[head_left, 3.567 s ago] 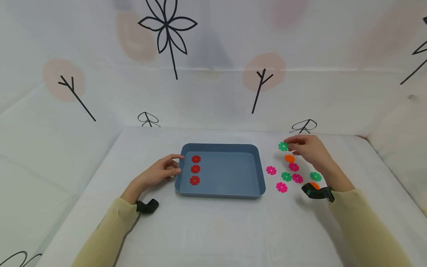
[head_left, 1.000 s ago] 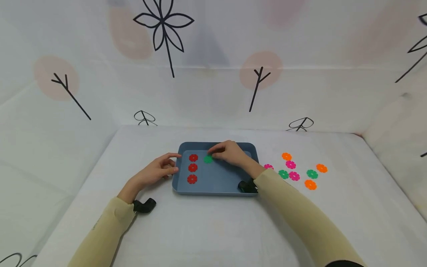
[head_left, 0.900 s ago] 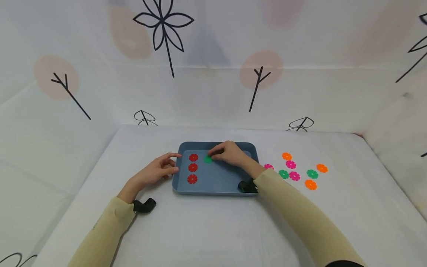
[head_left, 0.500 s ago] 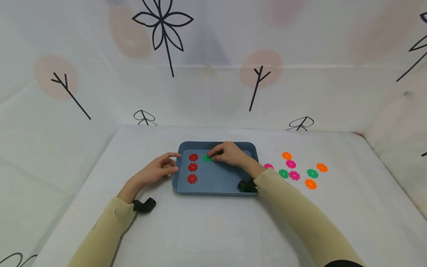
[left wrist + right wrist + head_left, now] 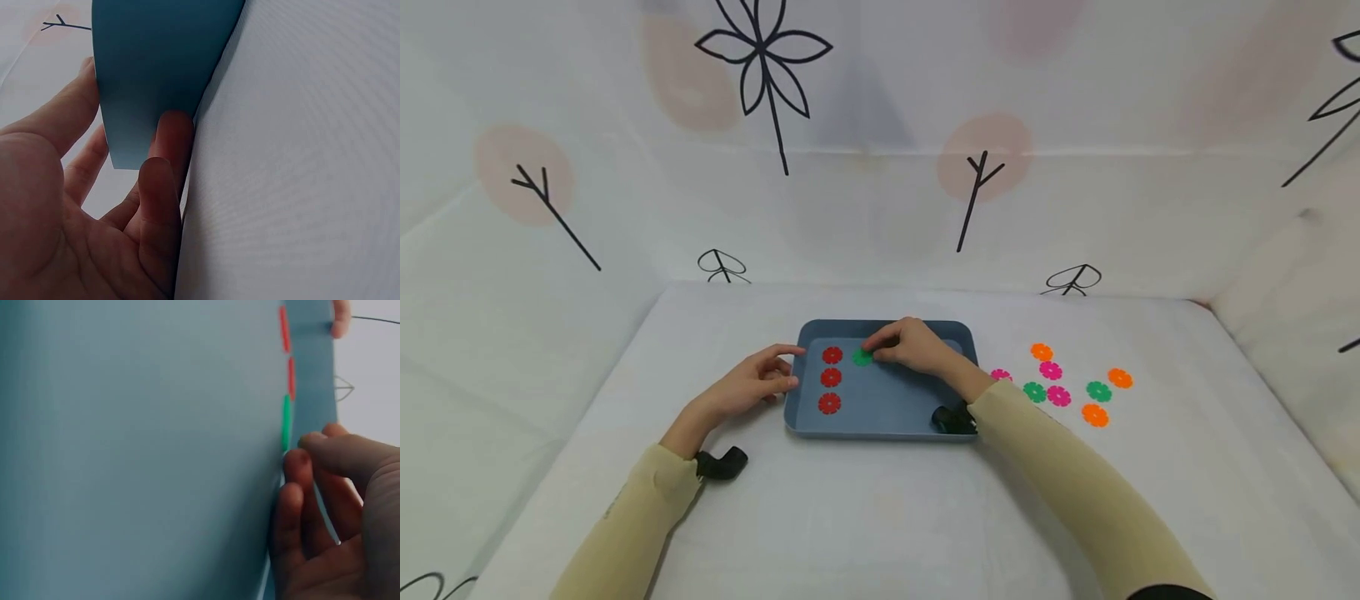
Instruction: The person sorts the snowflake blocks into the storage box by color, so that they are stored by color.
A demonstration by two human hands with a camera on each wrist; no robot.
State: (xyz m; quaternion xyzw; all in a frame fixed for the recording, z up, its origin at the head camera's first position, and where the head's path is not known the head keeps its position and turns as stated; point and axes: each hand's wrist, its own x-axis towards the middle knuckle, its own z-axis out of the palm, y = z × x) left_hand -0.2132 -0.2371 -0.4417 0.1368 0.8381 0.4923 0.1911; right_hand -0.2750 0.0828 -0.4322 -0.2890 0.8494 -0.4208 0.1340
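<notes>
My left hand (image 5: 741,385) rests at the left end of the blue-grey tray (image 5: 887,435), its fingertips touching the rim and outer wall. The left wrist view shows this hand (image 5: 94,219) spread against the tray's side (image 5: 156,69). Inside the tray, my right hand (image 5: 917,346) pinches the right edge of a green notched disc (image 5: 861,357). In the right wrist view the green disc (image 5: 286,422) lies flat beside the fingertips of this hand (image 5: 337,506). Left of it, three red discs (image 5: 831,377) form a column.
Right of the tray, several discs lie loose on the white cloth: pink (image 5: 1059,396), green (image 5: 1099,392) and orange (image 5: 1095,415). The right forearm crosses above the tray's right edge. A patterned cloth wall (image 5: 865,217) rises behind.
My right hand has carried a green disc from the loose discs at the right into the tray, then shifted it slightly. My left hand has kept its place at the tray's left end.
</notes>
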